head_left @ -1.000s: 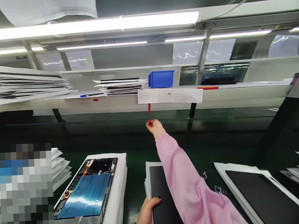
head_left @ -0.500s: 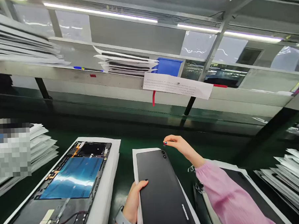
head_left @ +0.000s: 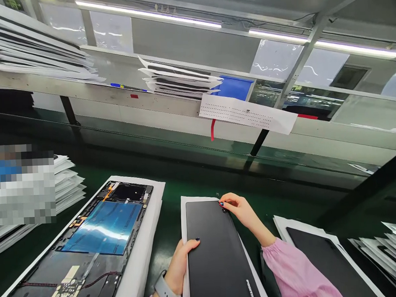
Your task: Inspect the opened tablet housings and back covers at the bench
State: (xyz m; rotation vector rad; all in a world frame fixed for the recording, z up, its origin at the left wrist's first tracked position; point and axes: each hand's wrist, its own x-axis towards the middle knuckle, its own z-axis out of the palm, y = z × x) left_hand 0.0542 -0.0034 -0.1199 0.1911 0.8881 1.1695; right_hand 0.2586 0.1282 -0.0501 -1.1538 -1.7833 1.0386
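A dark grey tablet (head_left: pixel 213 248) lies back side up on a white sheet (head_left: pixel 184 214), with pale lettering near its lower right edge. My left hand (head_left: pixel 177 265) grips its left edge, thumb on top and the other fingers hidden below. At the top right corner, my right hand (head_left: pixel 242 210) has thumb and forefinger pinched together over the camera lenses (head_left: pixel 224 210), partly covering them. Anything between those fingertips is too small to make out. To the left, an opened tablet (head_left: pixel 99 231) shows a blue battery panel, orange flex cables and a small circuit board.
White sheets (head_left: pixel 157 203) lie under the opened tablet. Another dark panel (head_left: pixel 324 257) rests on white sheets at right. Stacks of sheets stand at far left (head_left: pixel 68 185) and far right (head_left: pixel 386 249). A shelf (head_left: pixel 100 93) above carries more stacks (head_left: pixel 182 83) and a blue bin (head_left: pixel 233 88).
My right hand has come down from just above the tablet's top edge onto its camera corner. My left hand keeps its grip. The view has shifted slightly.
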